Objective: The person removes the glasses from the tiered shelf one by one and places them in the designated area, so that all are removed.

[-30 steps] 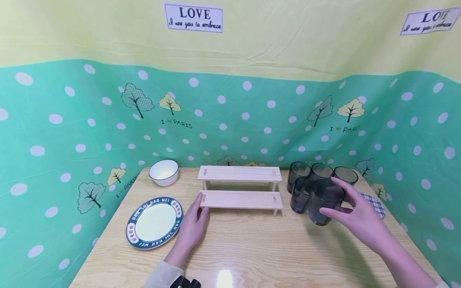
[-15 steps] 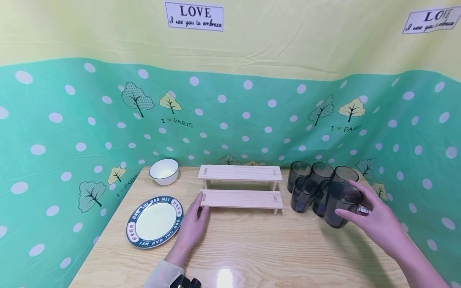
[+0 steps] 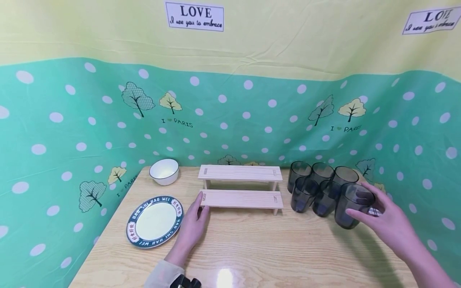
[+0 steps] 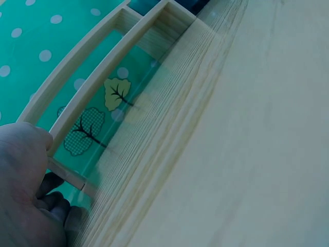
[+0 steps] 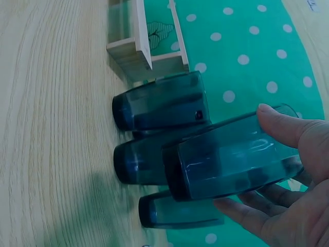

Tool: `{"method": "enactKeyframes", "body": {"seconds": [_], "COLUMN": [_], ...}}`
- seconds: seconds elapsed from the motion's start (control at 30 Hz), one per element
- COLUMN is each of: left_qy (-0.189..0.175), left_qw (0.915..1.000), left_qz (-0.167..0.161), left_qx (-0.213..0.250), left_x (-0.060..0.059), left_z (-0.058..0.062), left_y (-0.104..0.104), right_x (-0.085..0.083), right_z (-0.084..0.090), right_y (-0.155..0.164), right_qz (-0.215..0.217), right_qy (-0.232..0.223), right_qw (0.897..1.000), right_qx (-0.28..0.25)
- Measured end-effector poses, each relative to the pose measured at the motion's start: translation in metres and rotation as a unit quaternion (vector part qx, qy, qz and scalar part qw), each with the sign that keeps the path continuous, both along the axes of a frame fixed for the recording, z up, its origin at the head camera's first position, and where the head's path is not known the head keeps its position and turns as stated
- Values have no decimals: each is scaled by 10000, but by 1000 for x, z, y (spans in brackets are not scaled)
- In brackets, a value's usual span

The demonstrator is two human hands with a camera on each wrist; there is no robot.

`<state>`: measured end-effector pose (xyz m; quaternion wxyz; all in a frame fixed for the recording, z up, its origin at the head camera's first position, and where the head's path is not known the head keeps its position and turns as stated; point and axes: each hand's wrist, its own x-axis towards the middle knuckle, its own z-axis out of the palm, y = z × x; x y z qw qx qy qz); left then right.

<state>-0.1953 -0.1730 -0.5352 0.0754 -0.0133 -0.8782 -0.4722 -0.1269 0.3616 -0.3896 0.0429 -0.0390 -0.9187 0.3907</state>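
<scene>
A: Currently, how is each hand posed?

B: The right hand (image 3: 390,224) reaches in from the right edge of the table (image 3: 252,252). Thumb and fingers curl round the front glass (image 3: 353,205), a dark tumbler held upright at the right end of the glass cluster (image 3: 317,184). The left hand (image 3: 192,226) lies low on the table, its fingers bent against the left end of the wooden rack (image 3: 240,199), at the lower tier.

A: What do the wrist views add?

B: The right wrist view shows the glass's base clear of the tabletop, the thumb (image 5: 288,126) on one side of the wall and the fingertips (image 5: 241,211) on the other. Three more tumblers stand just behind it. The left wrist view shows the fingers hooked over the rack's end rail (image 4: 61,172).

A: Any change from the earlier frames?

B: The held glass has travelled rightward, from in front of the cluster to its right side. The left hand is unchanged. The plate (image 3: 155,222) and white bowl (image 3: 164,171) stay at the left.
</scene>
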Motion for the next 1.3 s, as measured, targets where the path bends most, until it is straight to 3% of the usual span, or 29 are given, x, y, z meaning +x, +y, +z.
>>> {"method": "enactKeyframes", "body": {"seconds": [0.5,1.07,1.3], "left_qy": [21,-129,13], "left_qw": [10000,9999,10000], "left_qz": [69,8,36], "left_qx": [0,28,-14], "left_x": [2,1,1], "left_z": [1,2,0], "left_y": [1,0,0], "right_x": [-7,-28,-38], "right_z": [-13,-37,-51], "right_y": [21,30,31], "right_qz": [-275,-529,-579], "right_qy": [-33,-165,-30], "right_qw": [9996,9984,9981], "right_qx": [53,-77,-220]}}
